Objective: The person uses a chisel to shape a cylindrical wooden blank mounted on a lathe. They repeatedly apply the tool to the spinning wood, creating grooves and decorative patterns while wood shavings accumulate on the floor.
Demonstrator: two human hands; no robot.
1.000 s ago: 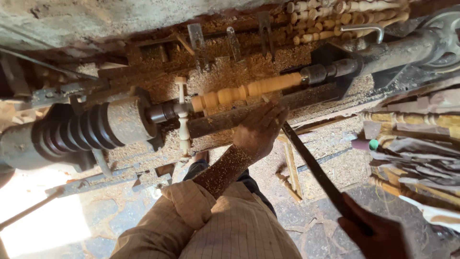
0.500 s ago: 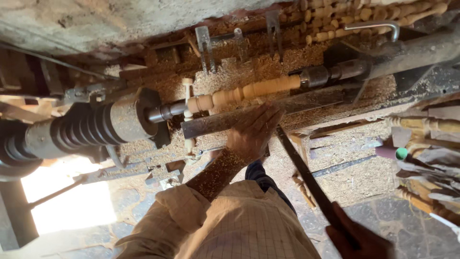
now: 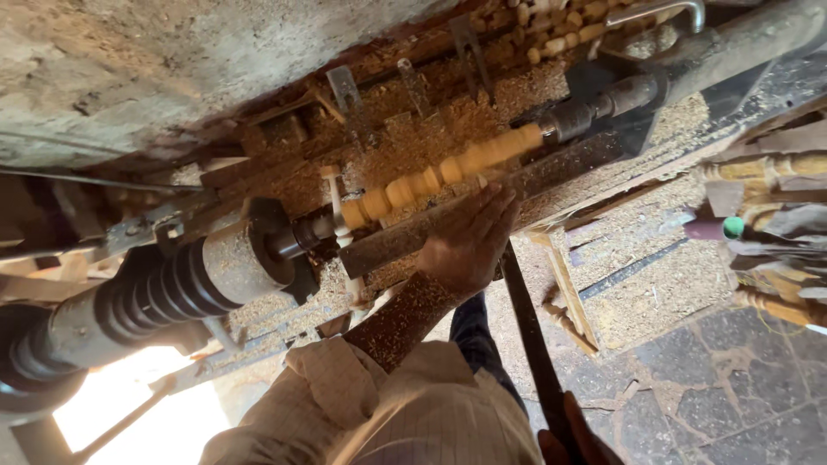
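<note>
A pale, turned wooden spindle [image 3: 439, 172] with several beads is mounted in a lathe. It runs between the dark ribbed pulley head [image 3: 164, 293] on the left and the metal tailstock [image 3: 620, 95] on the right. My left hand [image 3: 469, 241], its forearm dusted with sawdust, lies over the front end of a long dark chisel [image 3: 525, 336] and presses it onto the rusty tool rest bar [image 3: 388, 245], just below the spindle. At the bottom edge, partly cut off, my right hand [image 3: 577, 443] grips the chisel's handle end. The chisel's tip is hidden under my left fingers.
Sawdust covers the lathe bed and the ground. Finished turned legs [image 3: 775, 168] and a green-capped object [image 3: 732, 226] lie at the right. More turned pieces [image 3: 560, 39] sit at the top. A wooden strip [image 3: 568, 293] lies on the cracked stone floor [image 3: 706, 396].
The view has tilted and shifted, so the lathe now runs more steeply across the picture. Both hands keep their hold on the chisel at the tool rest.
</note>
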